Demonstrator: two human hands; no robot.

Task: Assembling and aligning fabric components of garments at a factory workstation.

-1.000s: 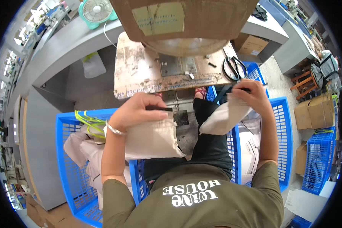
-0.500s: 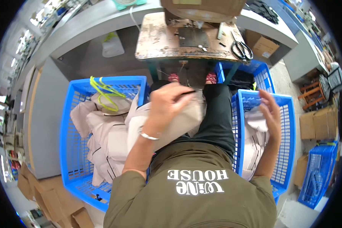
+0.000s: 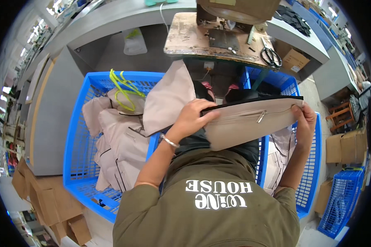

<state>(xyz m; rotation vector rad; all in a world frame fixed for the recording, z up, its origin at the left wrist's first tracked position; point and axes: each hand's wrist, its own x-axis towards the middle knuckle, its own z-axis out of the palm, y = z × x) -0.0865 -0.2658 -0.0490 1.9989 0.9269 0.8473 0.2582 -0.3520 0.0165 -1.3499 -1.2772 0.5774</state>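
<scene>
A beige fabric panel point(image 3: 243, 129) with a black-bound upper edge is stretched above my lap, between my two hands. A short zipper with a metal pull point(image 3: 261, 117) runs across it. My left hand point(image 3: 192, 118), with a bracelet at the wrist, is closed on the panel's left end at the black edge. At the right end, the thumb and fingers of my right hand point(image 3: 305, 120) pinch the corner. Another beige fabric section point(image 3: 169, 96) lies over the left basket's rim beside my left hand; whether it joins the held panel I cannot tell.
A blue basket point(image 3: 72, 144) of beige pieces stands at my left, with a yellow-green cord point(image 3: 123, 91); another blue basket point(image 3: 316, 164) at my right holds similar pieces. Ahead is a worn work table point(image 3: 181, 37) with a machine point(image 3: 239, 10) and black-handled scissors point(image 3: 271, 57).
The beige panel has opened out from a bunched, blurred shape into a spread one. My right hand has come from above the right basket to its corner. The view has shifted slightly.
</scene>
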